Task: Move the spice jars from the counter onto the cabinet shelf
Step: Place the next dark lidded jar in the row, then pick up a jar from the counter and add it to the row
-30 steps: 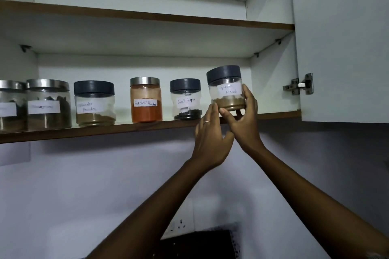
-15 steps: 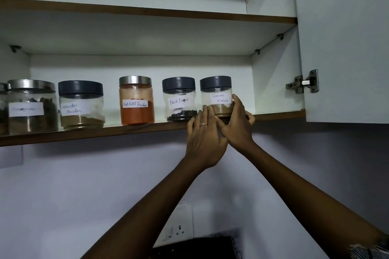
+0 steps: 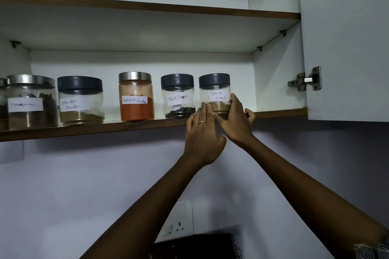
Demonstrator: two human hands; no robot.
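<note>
The garam masala jar [image 3: 214, 90], clear with a dark grey lid, stands on the lower cabinet shelf [image 3: 84, 130] at the right end of a row of jars. My right hand [image 3: 237, 121] wraps around its right side and base. My left hand [image 3: 203, 139] has its straight fingertips against the jar's lower left, with the thumb hanging below the shelf edge. Left of it stand the black pepper jar [image 3: 177, 96], the red chilli powder jar [image 3: 136, 99], a coriander powder jar [image 3: 80, 101] and a steel-lidded jar [image 3: 31, 101].
The cabinet door [image 3: 347, 48] hangs open at the right, its hinge [image 3: 307, 79] close to the shelf's bare right end. The upper shelf [image 3: 147, 6] runs above. A wall socket [image 3: 181, 227] and a dark object [image 3: 195, 246] lie below.
The garam masala jar has come down from above the shelf edge and now stands on the shelf beside the black pepper jar. Both hands lowered with it.
</note>
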